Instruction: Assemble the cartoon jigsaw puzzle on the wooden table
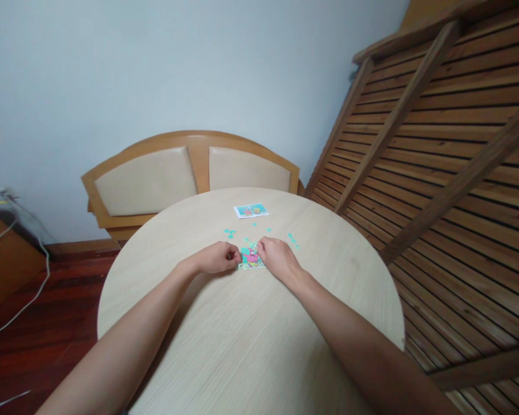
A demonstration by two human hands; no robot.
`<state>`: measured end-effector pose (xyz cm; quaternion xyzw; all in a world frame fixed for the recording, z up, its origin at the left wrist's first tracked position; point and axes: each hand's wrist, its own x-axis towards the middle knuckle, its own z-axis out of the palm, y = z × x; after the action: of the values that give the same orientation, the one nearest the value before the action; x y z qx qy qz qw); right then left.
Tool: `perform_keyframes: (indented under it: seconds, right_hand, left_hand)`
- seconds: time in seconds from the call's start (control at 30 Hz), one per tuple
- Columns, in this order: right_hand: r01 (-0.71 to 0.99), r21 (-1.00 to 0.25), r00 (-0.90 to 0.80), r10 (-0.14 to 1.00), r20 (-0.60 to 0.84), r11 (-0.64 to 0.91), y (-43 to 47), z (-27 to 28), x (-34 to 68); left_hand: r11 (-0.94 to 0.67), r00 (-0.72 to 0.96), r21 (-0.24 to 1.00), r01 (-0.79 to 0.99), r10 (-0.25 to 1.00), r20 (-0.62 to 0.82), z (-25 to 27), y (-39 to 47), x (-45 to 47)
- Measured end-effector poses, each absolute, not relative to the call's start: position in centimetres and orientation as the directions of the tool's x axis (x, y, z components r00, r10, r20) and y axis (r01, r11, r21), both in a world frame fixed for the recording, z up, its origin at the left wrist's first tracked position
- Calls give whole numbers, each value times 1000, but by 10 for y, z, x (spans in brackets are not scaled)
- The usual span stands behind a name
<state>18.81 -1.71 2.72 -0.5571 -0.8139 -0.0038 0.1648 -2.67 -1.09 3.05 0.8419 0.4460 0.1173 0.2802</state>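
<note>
A partly joined jigsaw puzzle (251, 257) with a pink cartoon figure on a teal ground lies flat on the round table (242, 328). At its left edge rests my left hand (221, 257), fingers curled in and touching the puzzle's side. My right hand (277, 253) covers the puzzle's right part, thumb and forefinger pinched at its upper right. Whatever the fingers of either hand hold is too small to make out. Loose teal puzzle pieces lie beyond the hands, some at the left (229, 233) and some at the right (292, 238).
A picture card (251, 211) in teal and pink lies at the table's far side. Behind the table stands a wooden headboard (199, 153) with cream panels, against a pale wall. A slatted wooden frame (436, 150) leans at the right. White cables (43, 282) hang at the left.
</note>
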Motion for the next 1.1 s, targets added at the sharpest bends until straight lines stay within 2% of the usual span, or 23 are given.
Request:
perform_keyframes:
  seconds: [0.4,0.63,1.1]
  right_hand:
    - [927,-189,-268,924,274,325,-9,29,218]
    - [932,-194,-248,930,272,306,-7,28,222]
    - [857,-382,-249,927,280,345,-4,31,245]
  left_hand:
    - [-482,568,493,724,823,-30,33,-12,-20]
    - [-476,574,478,738,815,-74,32,-11,-21]
    - [-464,639,567,680,754,-150,34,-7,-35]
